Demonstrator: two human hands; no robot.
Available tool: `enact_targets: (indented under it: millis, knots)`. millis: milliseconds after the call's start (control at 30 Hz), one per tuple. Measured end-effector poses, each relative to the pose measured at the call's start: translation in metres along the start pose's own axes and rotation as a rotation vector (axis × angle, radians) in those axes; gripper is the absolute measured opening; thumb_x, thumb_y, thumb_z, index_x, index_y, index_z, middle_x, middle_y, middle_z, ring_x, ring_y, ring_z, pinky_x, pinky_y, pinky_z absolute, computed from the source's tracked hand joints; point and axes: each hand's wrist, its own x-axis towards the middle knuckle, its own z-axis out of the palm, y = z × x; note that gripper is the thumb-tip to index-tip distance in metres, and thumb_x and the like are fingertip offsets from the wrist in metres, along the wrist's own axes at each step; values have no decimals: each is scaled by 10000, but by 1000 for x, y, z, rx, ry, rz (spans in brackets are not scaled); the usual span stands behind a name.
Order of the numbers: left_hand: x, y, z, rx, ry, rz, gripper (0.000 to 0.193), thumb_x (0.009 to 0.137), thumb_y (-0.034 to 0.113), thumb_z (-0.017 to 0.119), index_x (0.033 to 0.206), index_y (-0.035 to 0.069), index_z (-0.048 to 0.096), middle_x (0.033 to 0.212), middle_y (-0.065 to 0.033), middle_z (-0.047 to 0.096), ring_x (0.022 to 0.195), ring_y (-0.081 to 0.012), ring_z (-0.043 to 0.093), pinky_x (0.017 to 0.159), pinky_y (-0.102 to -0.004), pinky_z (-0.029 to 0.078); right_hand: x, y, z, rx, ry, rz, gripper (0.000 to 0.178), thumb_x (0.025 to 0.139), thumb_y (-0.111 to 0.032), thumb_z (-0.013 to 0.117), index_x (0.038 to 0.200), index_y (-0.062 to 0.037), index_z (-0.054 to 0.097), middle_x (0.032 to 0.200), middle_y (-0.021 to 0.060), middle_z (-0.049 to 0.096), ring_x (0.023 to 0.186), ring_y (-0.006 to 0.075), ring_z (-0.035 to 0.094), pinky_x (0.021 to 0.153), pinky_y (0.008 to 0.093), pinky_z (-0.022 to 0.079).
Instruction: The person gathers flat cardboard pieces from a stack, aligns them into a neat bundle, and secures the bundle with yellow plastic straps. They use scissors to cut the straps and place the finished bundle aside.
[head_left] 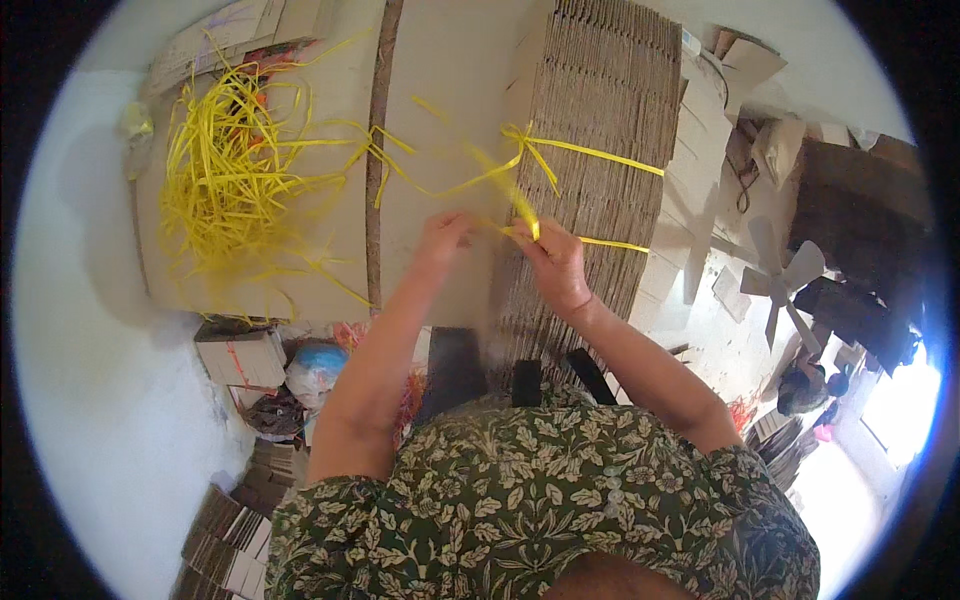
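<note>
A stack of folded brown cardboard [600, 110] stands edge-on in front of me, with a knotted yellow plastic strap [600, 154] across its far part. Nearer to me, a second yellow strap [615, 244] crosses the stack and runs into my right hand [557, 265], whose fingers are closed on it at the stack's left side. A loose end above that hand is smeared by motion. My left hand [446, 238] is just to the left, its fingers curled and somewhat blurred. A faint yellow streak of strap spans the two hands.
On the cardboard-topped table [340, 225] at the left lies a tangled heap of yellow straps [225, 180]. A white-bladed fan [783, 275] stands at the right. More cardboard bundles [225, 530] sit at the lower left, near a plastic bag [318, 372].
</note>
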Motion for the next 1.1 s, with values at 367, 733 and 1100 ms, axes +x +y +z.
enact_targets:
  millis: [367, 733, 1100]
  knots:
    - [-15, 16, 60, -690, 59, 12, 227, 940, 244, 493, 759, 106, 483, 660, -1, 483, 607, -114, 488, 505, -234, 341, 26, -22, 16, 605, 57, 509, 271, 884, -205, 548, 724, 11, 583, 638, 34, 564, 618, 132, 518, 587, 305, 432]
    - [21, 14, 63, -353, 119, -20, 262, 937, 230, 462, 716, 163, 339, 548, 39, 293, 440, -93, 284, 376, -271, 191, 11, -7, 7, 674, 252, 498, 216, 837, -122, 552, 655, -7, 536, 615, 19, 500, 564, 116, 460, 523, 286, 385]
    - [40, -11, 63, -443, 263, -14, 161, 919, 198, 470, 852, 74, 549, 681, -55, 490, 544, -161, 488, 433, -342, 398, 19, -41, 25, 485, 186, 319, 212, 846, -126, 550, 658, -29, 557, 617, -1, 510, 564, 82, 458, 541, 267, 393]
